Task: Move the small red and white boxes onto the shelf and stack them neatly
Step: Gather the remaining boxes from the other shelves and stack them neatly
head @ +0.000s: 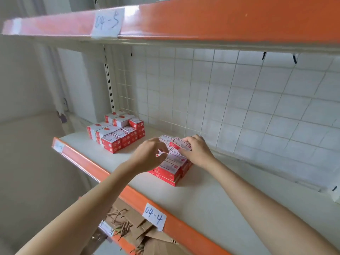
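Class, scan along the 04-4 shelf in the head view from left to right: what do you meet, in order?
Far stack of red and white boxes → left hand → right hand, its grip on a small box.

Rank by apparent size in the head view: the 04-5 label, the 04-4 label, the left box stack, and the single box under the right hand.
1. left box stack
2. 04-5 label
3. 04-4 label, though nearness and tilt make 2 versus 3 unsure
4. single box, under the right hand

A paper label (154,216) at 6 o'clock on the shelf edge (110,178) reads "04-4"; the upper label (107,22) at 11 o'clock reads "04-5".
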{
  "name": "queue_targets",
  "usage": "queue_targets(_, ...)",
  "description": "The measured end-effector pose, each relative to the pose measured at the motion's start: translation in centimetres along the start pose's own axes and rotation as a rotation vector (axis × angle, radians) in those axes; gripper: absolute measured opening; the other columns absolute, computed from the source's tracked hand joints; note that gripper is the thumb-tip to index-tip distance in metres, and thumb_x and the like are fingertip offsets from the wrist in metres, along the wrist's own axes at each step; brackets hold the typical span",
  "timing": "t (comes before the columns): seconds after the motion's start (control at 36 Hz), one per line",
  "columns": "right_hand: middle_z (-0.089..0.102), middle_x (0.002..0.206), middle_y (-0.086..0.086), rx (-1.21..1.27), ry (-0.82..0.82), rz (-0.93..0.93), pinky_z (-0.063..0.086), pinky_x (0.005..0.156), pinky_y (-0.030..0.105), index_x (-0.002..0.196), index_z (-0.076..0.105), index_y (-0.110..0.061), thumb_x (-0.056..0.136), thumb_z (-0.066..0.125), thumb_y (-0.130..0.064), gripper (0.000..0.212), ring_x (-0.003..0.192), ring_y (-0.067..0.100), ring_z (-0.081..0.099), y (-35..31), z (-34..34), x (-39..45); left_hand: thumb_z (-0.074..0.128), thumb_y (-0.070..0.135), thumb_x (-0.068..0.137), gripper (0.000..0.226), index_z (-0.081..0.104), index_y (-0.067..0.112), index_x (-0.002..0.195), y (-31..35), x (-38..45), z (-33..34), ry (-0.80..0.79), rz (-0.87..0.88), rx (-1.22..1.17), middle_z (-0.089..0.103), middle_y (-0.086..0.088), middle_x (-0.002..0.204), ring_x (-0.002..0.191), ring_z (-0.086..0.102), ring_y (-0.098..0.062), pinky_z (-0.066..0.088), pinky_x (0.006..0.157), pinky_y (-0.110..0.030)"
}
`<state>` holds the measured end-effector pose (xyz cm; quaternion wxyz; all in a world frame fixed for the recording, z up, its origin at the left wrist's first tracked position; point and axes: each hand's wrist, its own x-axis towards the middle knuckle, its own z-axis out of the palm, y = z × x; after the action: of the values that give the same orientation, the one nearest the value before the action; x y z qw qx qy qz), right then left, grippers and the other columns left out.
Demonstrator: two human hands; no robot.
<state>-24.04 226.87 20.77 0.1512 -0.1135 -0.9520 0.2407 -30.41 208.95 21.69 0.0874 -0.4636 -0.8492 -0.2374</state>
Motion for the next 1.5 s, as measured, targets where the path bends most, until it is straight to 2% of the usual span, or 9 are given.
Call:
queue_targets(0.31, 0.043, 0.134, 0.003, -0.209, -0.058, 0.065, 0.027, 0.101, 0.037, 0.134, 0.047, -0.026, 0.090, 0.053, -0.036, 0.046, 0.129, 0.021, 0.033, -2.5, 3.2, 7.5, 0.058, 0.021, 0.091, 0.021, 0.068, 0.015, 0.108, -4.1, 1.2, -1.1, -0.032, -0.008, 0.033, 0.061, -0.004, 0.109, 0.095, 0.060, -0.016, 0.053, 0.079, -0.033)
queue_targets(0.42, 0.042, 0.138, 0.005, -0.283, -0.156, 0.054, 0.027, 0.102, 0.040, 0.141, 0.039, -0.025, 0.093, 0.046, -0.037, 0.050, 0.130, 0.023, 0.033, -2.3, 3.6, 7.4, 0.059, 0.021, 0.090, 0.019, 0.069, 0.016, 0.105, -4.0, 1.1, -0.4, -0.046, 0.023, 0.036, 0.061, -0.005, 0.107, 0.095, 0.060, -0.019, 0.052, 0.078, -0.036)
queue_targets(0.53, 0.041, 0.141, 0.003, -0.255, -0.103, 0.050, 0.026, 0.105, 0.040, 0.142, 0.037, -0.019, 0.092, 0.049, -0.042, 0.056, 0.134, 0.021, 0.031, -1.8, 2.2, 6.4, 0.058, 0.021, 0.090, 0.019, 0.069, 0.016, 0.105, -2.7, 1.0, 0.1, -0.062, 0.069, 0.044, 0.060, -0.005, 0.106, 0.094, 0.059, -0.020, 0.051, 0.077, -0.036)
queue_targets(0.72, 0.047, 0.138, 0.005, -0.244, -0.111, 0.006, 0.033, 0.106, 0.036, 0.138, 0.041, -0.013, 0.092, 0.054, -0.029, 0.051, 0.129, 0.022, 0.037, 0.1, -1.4, 1.0, 0.055, 0.023, 0.091, 0.019, 0.068, 0.018, 0.104, 1.2, 1.1, 0.5, -0.137, 0.135, 0.078, 0.058, -0.004, 0.105, 0.094, 0.057, -0.021, 0.048, 0.078, -0.034)
queue_targets(0.83, 0.047, 0.134, 0.004, -0.332, -0.123, -0.015, 0.035, 0.101, 0.035, 0.132, 0.045, -0.014, 0.092, 0.052, -0.032, 0.045, 0.127, 0.021, 0.039, 2.4, -4.5, -4.3, 0.053, 0.018, 0.090, 0.021, 0.070, 0.017, 0.104, 5.5, 1.1, 1.6, -0.155, 0.212, 0.096, 0.059, -0.005, 0.104, 0.097, 0.058, -0.024, 0.040, 0.073, -0.025)
queue_targets(1.0, 0.048, 0.132, 0.004, -0.325, -0.158, 0.096, 0.036, 0.101, 0.031, 0.135, 0.042, -0.013, 0.093, 0.053, -0.031, 0.047, 0.122, 0.018, 0.043, 6.6, -10.5, -15.2, 0.053, 0.027, 0.092, 0.021, 0.066, 0.021, 0.107, 15.1, -0.6, 4.3, -0.209, 0.341, 0.083, 0.058, 0.000, 0.109, 0.100, 0.058, -0.020, 0.045, 0.079, -0.028)
queue_targets(1.08, 0.050, 0.127, 0.002, -0.309, -0.125, 0.178, 0.038, 0.098, 0.028, 0.133, 0.044, -0.015, 0.092, 0.054, -0.030, 0.044, 0.118, 0.016, 0.046, 9.1, -14.0, -21.2, 0.049, 0.028, 0.093, 0.023, 0.064, 0.021, 0.110, 21.1, -1.9, 5.9, -0.226, 0.443, 0.088, 0.058, 0.000, 0.110, 0.103, 0.056, -0.019, 0.038, 0.079, -0.025)
queue_targets(1.25, 0.052, 0.120, 0.003, -0.326, -0.049, 0.315, 0.038, 0.087, 0.023, 0.127, 0.050, -0.014, 0.089, 0.057, -0.026, 0.040, 0.091, 0.007, 0.043, 13.8, -20.1, -32.6, 0.050, 0.026, 0.093, 0.023, 0.065, 0.019, 0.109, 32.5, -4.2, 8.7, -0.230, 0.591, 0.024, 0.060, -0.002, 0.108, 0.100, 0.057, -0.019, 0.042, 0.079, -0.026)
queue_targets(1.5, 0.051, 0.120, 0.007, -0.373, -0.001, 0.497, 0.039, 0.095, 0.026, 0.129, 0.050, -0.011, 0.087, 0.058, -0.018, 0.043, 0.110, 0.019, 0.051, 19.6, -26.4, -47.3, 0.052, 0.027, 0.092, 0.023, 0.066, 0.020, 0.108, 46.9, -7.7, 13.4, -0.314, 0.712, -0.082, 0.061, -0.001, 0.107, 0.097, 0.059, -0.019, 0.044, 0.077, -0.025)
